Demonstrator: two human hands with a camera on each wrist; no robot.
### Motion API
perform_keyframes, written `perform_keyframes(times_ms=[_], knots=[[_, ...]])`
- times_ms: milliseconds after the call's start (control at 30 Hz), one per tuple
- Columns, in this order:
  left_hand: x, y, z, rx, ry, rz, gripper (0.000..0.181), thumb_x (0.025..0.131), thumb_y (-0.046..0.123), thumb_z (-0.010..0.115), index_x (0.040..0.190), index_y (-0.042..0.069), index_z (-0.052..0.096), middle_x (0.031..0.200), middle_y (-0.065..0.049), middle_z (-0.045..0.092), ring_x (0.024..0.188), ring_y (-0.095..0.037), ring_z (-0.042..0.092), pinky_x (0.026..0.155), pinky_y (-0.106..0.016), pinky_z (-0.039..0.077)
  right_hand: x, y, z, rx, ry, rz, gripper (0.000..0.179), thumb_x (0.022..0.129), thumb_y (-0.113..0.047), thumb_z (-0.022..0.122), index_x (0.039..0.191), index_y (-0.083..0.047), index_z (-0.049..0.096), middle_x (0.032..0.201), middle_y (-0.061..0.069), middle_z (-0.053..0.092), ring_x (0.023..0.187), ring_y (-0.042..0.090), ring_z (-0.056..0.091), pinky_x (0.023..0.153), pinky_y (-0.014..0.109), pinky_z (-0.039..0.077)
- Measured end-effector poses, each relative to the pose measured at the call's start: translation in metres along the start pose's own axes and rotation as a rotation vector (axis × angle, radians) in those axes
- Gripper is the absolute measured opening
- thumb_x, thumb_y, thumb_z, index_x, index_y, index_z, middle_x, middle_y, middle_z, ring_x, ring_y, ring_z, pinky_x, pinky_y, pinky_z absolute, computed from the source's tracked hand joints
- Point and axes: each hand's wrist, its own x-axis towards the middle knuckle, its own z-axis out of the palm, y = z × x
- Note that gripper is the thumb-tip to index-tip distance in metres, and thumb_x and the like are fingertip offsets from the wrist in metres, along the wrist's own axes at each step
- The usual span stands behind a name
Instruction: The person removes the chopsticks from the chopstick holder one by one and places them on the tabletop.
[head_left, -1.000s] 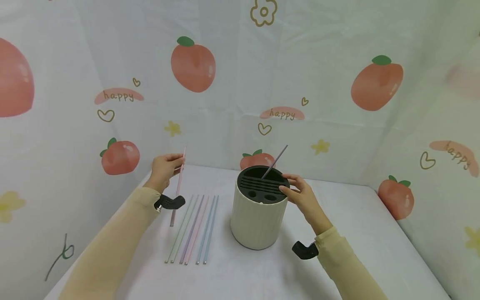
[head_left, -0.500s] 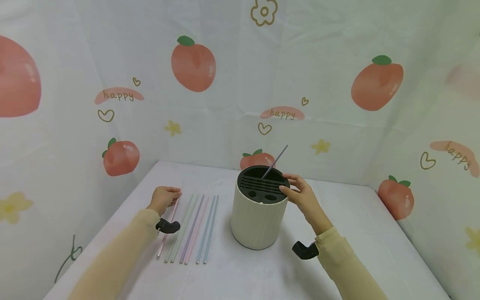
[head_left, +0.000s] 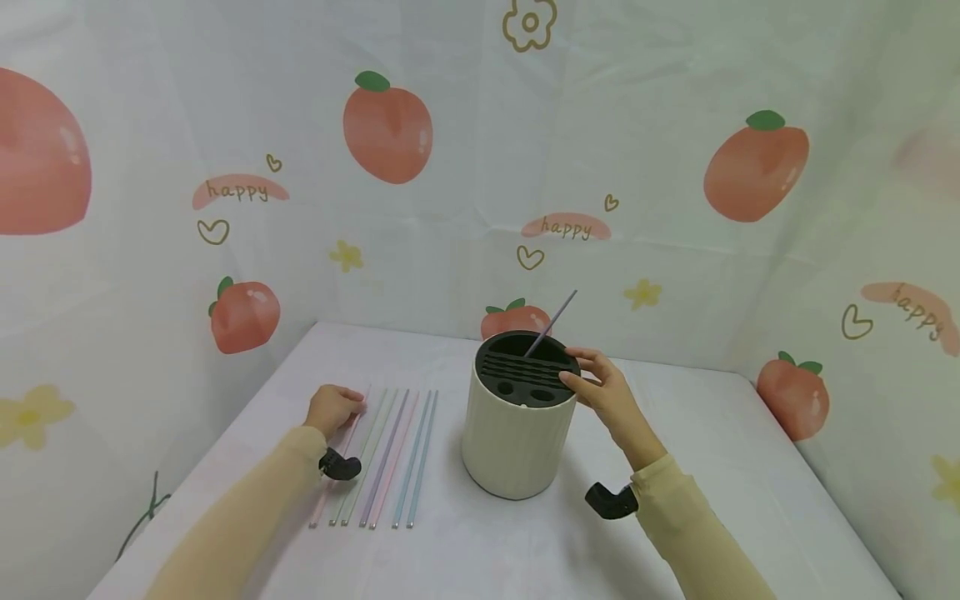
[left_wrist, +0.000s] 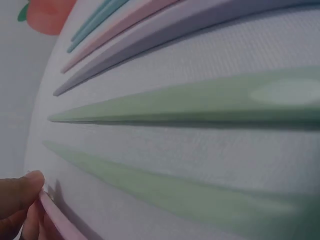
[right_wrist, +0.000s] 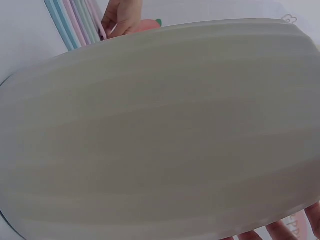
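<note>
My left hand (head_left: 333,408) pinches a pink chopstick (left_wrist: 62,220) near its far, thin end. That chopstick lies along the table at the left of a row of pastel chopsticks: two green (left_wrist: 180,105), a purple (head_left: 385,457), another pink and two blue (head_left: 423,459). To the right of the row stands a cream ribbed utensil holder (head_left: 513,446) with a black slotted top (head_left: 525,367). Out of its large back opening leans a purple chopstick (head_left: 555,317). My right hand (head_left: 611,404) grips the holder's right rim, thumb on the top; its other fingers are partly hidden.
A white cloth covers the table (head_left: 750,492). Behind and at both sides hangs a white curtain (head_left: 465,142) printed with peaches, hearts and flowers. Each wrist wears a black camera mount (head_left: 611,500).
My left hand has lowered the pink chopstick from a raised, steep tilt down to the table, left of the green ones. My right hand and the holder have stayed put.
</note>
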Motion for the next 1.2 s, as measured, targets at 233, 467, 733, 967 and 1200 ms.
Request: perform_keyframes(times_ms=[233,467,733,967,1200], knots=[[0.003,-0.002,0.003,0.051,-0.012,-0.011,0.021,0.078,0.002,0.072,0.096,-0.008,0.069,0.069,-0.004,0.067,0.058,-0.011,0.056,0.054,-0.022,0.049,0.001,0.000,0.000,-0.002,0.005,0.005,0.050,0.095,-0.022,0.063,0.139,-0.008,0.043,0.135,0.019,0.047,0.126,0.034,0.050,0.107,0.052,0.041],[-0.001,0.002,0.003,0.078,-0.007,-0.007,0.020,0.080,0.004,0.073,0.096,-0.007,0.070,0.067,-0.003,0.067,0.057,-0.011,0.056,0.053,-0.022,0.048,0.002,0.000,0.001,0.002,0.006,0.002,0.050,0.095,-0.021,0.063,0.139,-0.008,0.043,0.135,0.018,0.047,0.125,0.033,0.051,0.106,0.051,0.042],[-0.005,0.003,0.001,0.041,-0.008,-0.006,0.023,0.081,0.005,0.072,0.099,-0.008,0.069,0.072,-0.005,0.069,0.060,-0.010,0.059,0.056,-0.022,0.052,0.002,0.000,0.001,0.000,-0.001,0.000,0.050,0.095,-0.022,0.062,0.139,-0.008,0.043,0.136,0.019,0.046,0.127,0.035,0.050,0.107,0.052,0.041],[-0.012,0.027,-0.004,-0.141,-0.042,-0.011,0.034,0.092,0.012,0.065,0.119,-0.008,0.062,0.109,-0.020,0.067,0.087,-0.021,0.064,0.074,-0.026,0.057,0.002,0.000,0.001,-0.001,-0.004,0.003,0.051,0.095,-0.022,0.062,0.140,-0.008,0.042,0.136,0.019,0.046,0.128,0.036,0.049,0.107,0.053,0.040],[-0.011,0.108,-0.008,-0.343,-0.076,0.121,0.043,0.095,0.017,0.063,0.131,-0.004,0.054,0.122,-0.015,0.061,0.092,-0.009,0.060,0.098,-0.037,0.051,0.001,0.000,-0.002,-0.006,-0.003,0.009,0.052,0.095,-0.024,0.063,0.140,-0.008,0.042,0.140,0.020,0.044,0.129,0.038,0.048,0.108,0.055,0.039]])
